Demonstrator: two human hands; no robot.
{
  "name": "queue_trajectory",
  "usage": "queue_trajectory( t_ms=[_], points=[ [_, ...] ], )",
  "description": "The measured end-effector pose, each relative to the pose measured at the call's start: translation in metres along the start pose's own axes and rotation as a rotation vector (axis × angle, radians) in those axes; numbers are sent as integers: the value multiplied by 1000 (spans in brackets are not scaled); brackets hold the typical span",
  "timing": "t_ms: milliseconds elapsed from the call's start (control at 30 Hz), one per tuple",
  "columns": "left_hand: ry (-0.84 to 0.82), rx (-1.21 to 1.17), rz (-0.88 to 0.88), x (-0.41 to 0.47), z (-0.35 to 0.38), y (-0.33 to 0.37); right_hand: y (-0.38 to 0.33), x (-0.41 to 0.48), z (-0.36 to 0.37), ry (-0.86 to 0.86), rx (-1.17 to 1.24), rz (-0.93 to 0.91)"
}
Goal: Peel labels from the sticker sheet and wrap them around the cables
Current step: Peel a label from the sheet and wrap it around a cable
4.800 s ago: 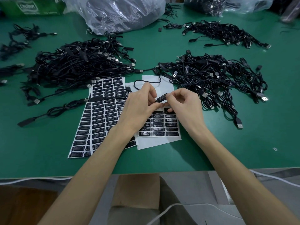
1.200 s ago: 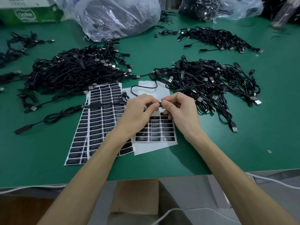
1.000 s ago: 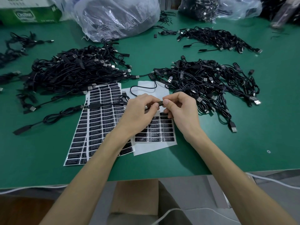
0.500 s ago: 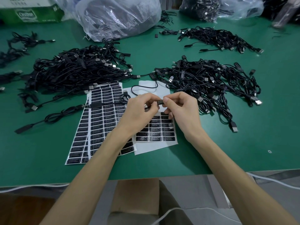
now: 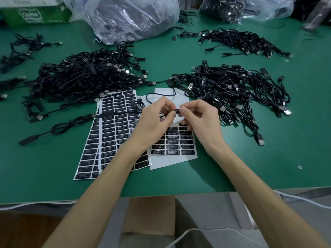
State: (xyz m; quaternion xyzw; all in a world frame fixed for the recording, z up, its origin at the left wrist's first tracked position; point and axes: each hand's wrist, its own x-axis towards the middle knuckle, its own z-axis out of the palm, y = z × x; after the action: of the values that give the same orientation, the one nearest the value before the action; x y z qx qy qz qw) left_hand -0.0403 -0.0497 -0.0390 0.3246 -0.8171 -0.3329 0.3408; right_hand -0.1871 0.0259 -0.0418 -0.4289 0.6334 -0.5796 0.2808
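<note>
Looks like a small electronics assembly or packing workshop. Signs of it: a long bench under a green mat (image 5: 250, 167); loose heaps of identical black USB cables, one heap on the left (image 5: 80, 81), another on the right (image 5: 232, 90), a third farther back (image 5: 240, 41); clear plastic sacks of dark goods along the far edge, one large (image 5: 132, 17), one smaller (image 5: 265, 9), beside a green-and-white carton (image 5: 35, 15). Near the front edge, printed sheets of black labels (image 5: 111, 136) reading LED CONTROLLER, row upon row, and a second sheet (image 5: 172, 159) partly stripped. Above them, piecework by bare hands: left hand (image 5: 154, 122) and right hand (image 5: 202, 122) pinching a single cable (image 5: 177, 111) between the fingertips.
</note>
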Motion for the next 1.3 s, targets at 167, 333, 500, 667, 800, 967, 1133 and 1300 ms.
queue_trajectory(
  t_ms=[167, 333, 500, 667, 800, 967, 1133, 1300],
  points=[
    [34, -26, 33, 1, -1, 1, -2, -1, 0, -42, -30, 0],
    [10, -11, 17, 2, 0, -1, -4, -2, -2, -40, 0, -33],
    [33, 14, 33, 2, 0, -1, -5, -2, 0, -66, 21, -19],
    [58, 44, 43, 2, 0, -1, -6, -3, 1, -54, 94, 12],
    [79, 149, 39, 3, 1, -2, -10, -4, -4, 98, 285, -6],
    [320, 168, -48, 2, -4, -1, -16, 1, -15, 198, 705, 109],
    [312, 305, -325, 3, -5, -11, -18, 6, -31, 136, 1141, 186],
    [244, 477, -309, 3, 1, -18, -18, 3, -20, -93, 899, 169]
  ],
)
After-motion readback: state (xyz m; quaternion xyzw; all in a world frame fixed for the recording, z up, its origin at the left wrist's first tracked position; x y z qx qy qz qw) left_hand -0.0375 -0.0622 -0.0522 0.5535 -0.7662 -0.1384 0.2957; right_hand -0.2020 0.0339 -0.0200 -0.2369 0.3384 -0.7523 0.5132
